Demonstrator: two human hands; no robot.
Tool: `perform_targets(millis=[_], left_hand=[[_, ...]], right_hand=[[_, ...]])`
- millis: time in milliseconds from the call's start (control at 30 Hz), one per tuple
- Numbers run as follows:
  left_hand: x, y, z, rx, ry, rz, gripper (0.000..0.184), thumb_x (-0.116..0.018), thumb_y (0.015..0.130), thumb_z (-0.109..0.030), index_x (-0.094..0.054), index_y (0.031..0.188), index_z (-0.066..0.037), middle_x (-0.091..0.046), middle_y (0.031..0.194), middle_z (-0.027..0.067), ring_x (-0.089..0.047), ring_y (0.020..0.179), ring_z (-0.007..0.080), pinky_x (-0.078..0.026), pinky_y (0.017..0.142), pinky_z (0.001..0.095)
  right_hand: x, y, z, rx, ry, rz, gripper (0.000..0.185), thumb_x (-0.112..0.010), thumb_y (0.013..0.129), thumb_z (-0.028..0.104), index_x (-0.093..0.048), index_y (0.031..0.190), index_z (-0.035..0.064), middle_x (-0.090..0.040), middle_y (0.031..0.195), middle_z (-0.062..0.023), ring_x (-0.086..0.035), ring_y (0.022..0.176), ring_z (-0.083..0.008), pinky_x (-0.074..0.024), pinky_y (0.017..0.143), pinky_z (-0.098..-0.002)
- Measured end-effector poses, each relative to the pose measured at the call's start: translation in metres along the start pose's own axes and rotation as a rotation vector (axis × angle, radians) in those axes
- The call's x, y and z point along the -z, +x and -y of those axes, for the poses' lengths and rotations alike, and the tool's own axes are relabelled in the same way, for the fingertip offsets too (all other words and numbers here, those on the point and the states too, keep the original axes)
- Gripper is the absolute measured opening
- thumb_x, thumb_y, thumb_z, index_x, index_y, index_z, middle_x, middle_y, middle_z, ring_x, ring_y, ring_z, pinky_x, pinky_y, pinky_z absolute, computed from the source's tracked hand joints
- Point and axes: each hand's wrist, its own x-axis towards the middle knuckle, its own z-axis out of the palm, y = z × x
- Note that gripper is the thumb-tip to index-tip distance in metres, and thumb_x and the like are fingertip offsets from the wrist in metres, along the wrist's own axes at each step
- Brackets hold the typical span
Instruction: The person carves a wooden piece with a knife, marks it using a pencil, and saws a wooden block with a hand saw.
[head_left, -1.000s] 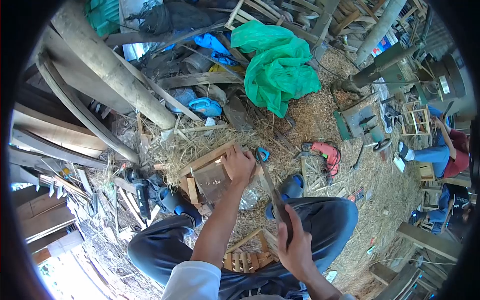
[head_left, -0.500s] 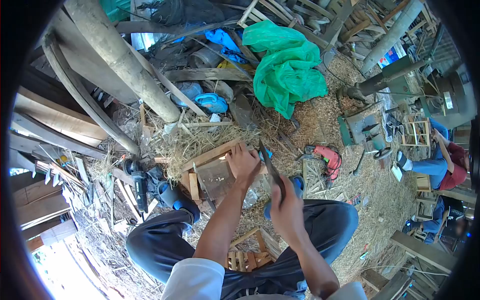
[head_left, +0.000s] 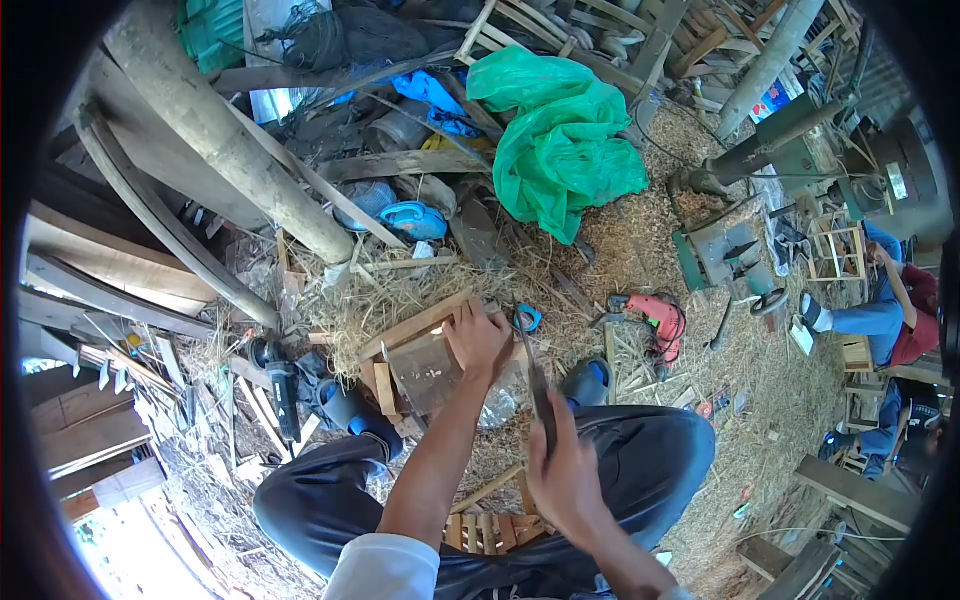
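Observation:
My right hand (head_left: 568, 480) is closed round the handle of a long, dark-bladed knife (head_left: 538, 385). The blade points up and away from me, just right of my left hand (head_left: 478, 342). That hand is closed over a small piece of wood (head_left: 520, 352), mostly hidden under the fingers. Under it lies a worn wooden board (head_left: 428, 372), set between my feet. A long wooden strip (head_left: 415, 328) runs along the board's far edge, and a short wood block (head_left: 385, 388) stands at its left side. A blue ring-shaped thing (head_left: 528, 318) lies beyond the blade tip.
A red power drill (head_left: 656, 325) lies on the shavings to the right, an angle grinder (head_left: 282, 385) to the left. A green plastic sheet (head_left: 565, 140) is heaped ahead. A wooden post (head_left: 225, 140) slants at left. Two people sit at far right, one in a red shirt (head_left: 915, 315).
My right hand and the knife have moved down, toward me. The left hand has shifted slightly, staying over the wood. The view has tilted a little.

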Motion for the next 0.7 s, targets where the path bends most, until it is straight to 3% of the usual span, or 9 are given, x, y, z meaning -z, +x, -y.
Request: perform_targets(millis=[133,167,267,333,400,467,600,633,700], left_hand=[[-0.003,-0.002,0.002,-0.017,0.021,0.037,0.032,-0.054,0.077,-0.026,-0.058,0.097,-0.001,-0.062,0.099,0.0145,-0.058,0.097,0.0302,-0.038,0.084,0.0497],[-0.006,-0.003,0.003,-0.027,0.020,-0.032,0.032,-0.054,0.077,-0.025,-0.058,0.097,-0.002,-0.062,0.098,0.0140,-0.058,0.096,0.0302,-0.039,0.084,0.0494],[-0.005,-0.003,-0.001,-0.038,-0.009,-0.054,0.031,-0.053,0.076,-0.024,-0.058,0.098,-0.002,-0.062,0.098,0.0140,-0.058,0.095,0.0307,-0.039,0.084,0.0488],[-0.015,-0.002,0.005,-0.070,0.034,-0.157,0.032,-0.053,0.076,-0.023,-0.058,0.099,-0.002,-0.062,0.098,0.0158,-0.058,0.096,0.0316,-0.038,0.084,0.0492],[-0.003,-0.002,-0.002,-0.032,0.043,-0.045,0.036,-0.053,0.078,-0.023,-0.058,0.106,0.000,-0.062,0.103,0.0171,-0.058,0.099,0.0325,-0.038,0.088,0.0487],[0.001,0.001,0.000,0.013,0.055,0.057,0.041,-0.052,0.079,-0.022,-0.057,0.112,0.001,-0.062,0.108,0.0183,-0.058,0.102,0.0333,-0.038,0.091,0.0482],[-0.005,-0.006,-0.004,-0.057,0.054,-0.078,0.035,-0.054,0.077,-0.023,-0.058,0.104,-0.001,-0.063,0.103,0.0173,-0.059,0.095,0.0333,-0.040,0.084,0.0479],[-0.003,-0.003,-0.003,-0.089,0.042,-0.186,0.032,-0.054,0.077,-0.023,-0.059,0.099,-0.001,-0.063,0.100,0.0169,-0.059,0.092,0.0333,-0.040,0.082,0.0479],[-0.005,0.001,0.000,-0.072,0.043,-0.114,0.029,-0.053,0.077,-0.023,-0.058,0.097,-0.002,-0.064,0.099,0.0171,-0.059,0.092,0.0336,-0.040,0.082,0.0478]], right_hand=[[0.005,-0.034,-0.005,0.122,0.070,-0.098,0.052,-0.051,0.093,0.018,-0.032,0.135,-0.0051,-0.059,0.063,-0.0272,-0.061,0.055,-0.0445,-0.0486,0.047,-0.0505],[-0.001,-0.012,-0.006,-0.006,0.038,-0.007,0.053,-0.052,0.093,0.018,-0.031,0.136,-0.0052,-0.060,0.065,-0.0270,-0.062,0.056,-0.0432,-0.0492,0.048,-0.0504],[-0.030,0.036,-0.028,0.040,0.058,-0.047,0.054,-0.052,0.092,0.018,-0.030,0.136,-0.0047,-0.060,0.065,-0.0270,-0.061,0.056,-0.0440,-0.0493,0.049,-0.0505],[-0.009,0.003,-0.012,0.027,0.089,-0.034,0.052,-0.052,0.092,0.017,-0.032,0.135,-0.0044,-0.059,0.062,-0.0269,-0.061,0.056,-0.0444,-0.0485,0.048,-0.0507],[0.006,-0.038,-0.010,0.150,0.017,-0.086,0.047,-0.052,0.092,0.016,-0.037,0.132,-0.0045,-0.057,0.057,-0.0261,-0.060,0.054,-0.0442,-0.0479,0.047,-0.0512],[0.010,-0.034,-0.010,0.087,0.044,-0.051,0.046,-0.052,0.092,0.016,-0.038,0.131,-0.0048,-0.057,0.056,-0.0256,-0.061,0.054,-0.0437,-0.0480,0.047,-0.0510],[-0.022,0.036,-0.032,0.078,0.042,-0.073,0.049,-0.053,0.092,0.019,-0.037,0.132,-0.0046,-0.058,0.055,-0.0247,-0.061,0.052,-0.0431,-0.0488,0.047,-0.0495],[-0.018,0.032,-0.025,0.076,-0.016,-0.057,0.052,-0.053,0.092,0.020,-0.035,0.134,-0.0048,-0.058,0.055,-0.0249,-0.061,0.053,-0.0428,-0.0487,0.047,-0.0489],[-0.002,-0.012,-0.011,0.094,0.001,-0.057,0.050,-0.052,0.092,0.020,-0.036,0.133,-0.0051,-0.058,0.058,-0.0264,-0.062,0.055,-0.0428,-0.0489,0.048,-0.0494]])
